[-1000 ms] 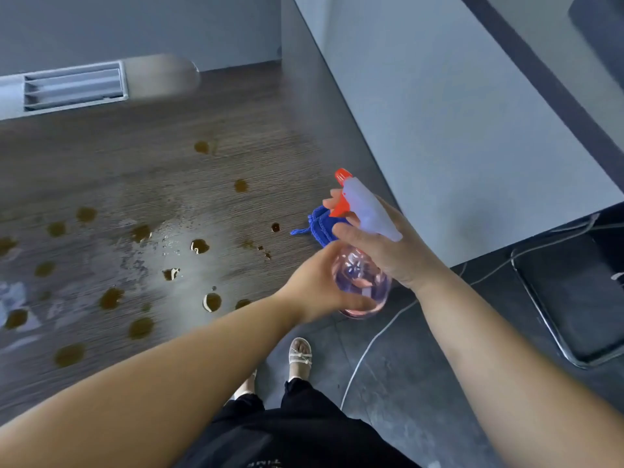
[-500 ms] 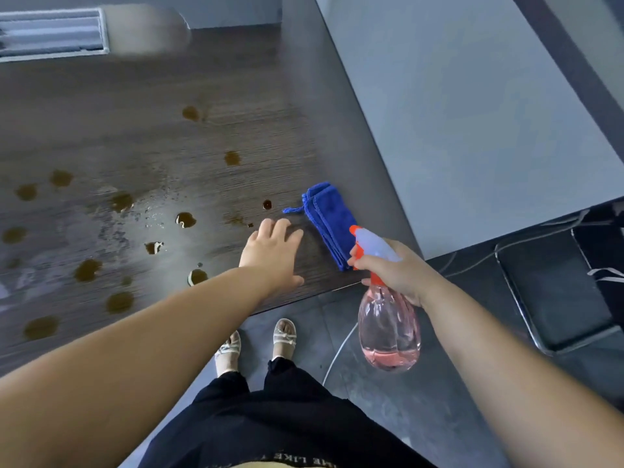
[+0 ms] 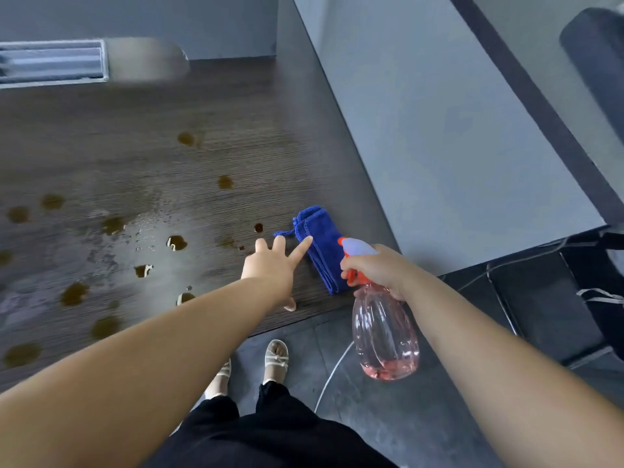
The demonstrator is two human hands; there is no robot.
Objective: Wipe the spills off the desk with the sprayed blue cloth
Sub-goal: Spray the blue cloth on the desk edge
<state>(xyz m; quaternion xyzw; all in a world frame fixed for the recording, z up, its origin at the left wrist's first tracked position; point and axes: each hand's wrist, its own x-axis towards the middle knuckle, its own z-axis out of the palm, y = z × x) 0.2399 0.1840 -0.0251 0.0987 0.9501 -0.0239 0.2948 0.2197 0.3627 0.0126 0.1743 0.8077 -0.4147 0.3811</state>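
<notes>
Dark wood-grain desk (image 3: 135, 157) fills the left of the view, w/ a grey partition panel (image 3: 439, 130) along its right edge and dark tiled floor (image 3: 388, 417) below. Black seat w/ metal frame (image 3: 540, 298) on the floor at right. White slatted unit (image 3: 50, 62) at the desk's far left, partly blurred. Pink clear spray bottle (image 3: 385, 332), approx upright, hangs over the floor just off the desk's front edge, w/ a bit of pink liquid at the bottom. Right hand (image 3: 378, 268) is wrapped round its neck under the orange trigger. Blue cloth (image 3: 320, 244) lies folded on the desk near the front-right corner, beside the partition, nozzle just over it. Left hand (image 3: 270, 268) is flat above the desk, fingers straight and splayed, holding nothing. Its index tip is at the cloth's left edge; contact can't be confirmed. Brown spills (image 3: 176, 243) are scattered across the desk's left and mid area, some in a wet sheen; the nearest small drop is just left of the cloth.
</notes>
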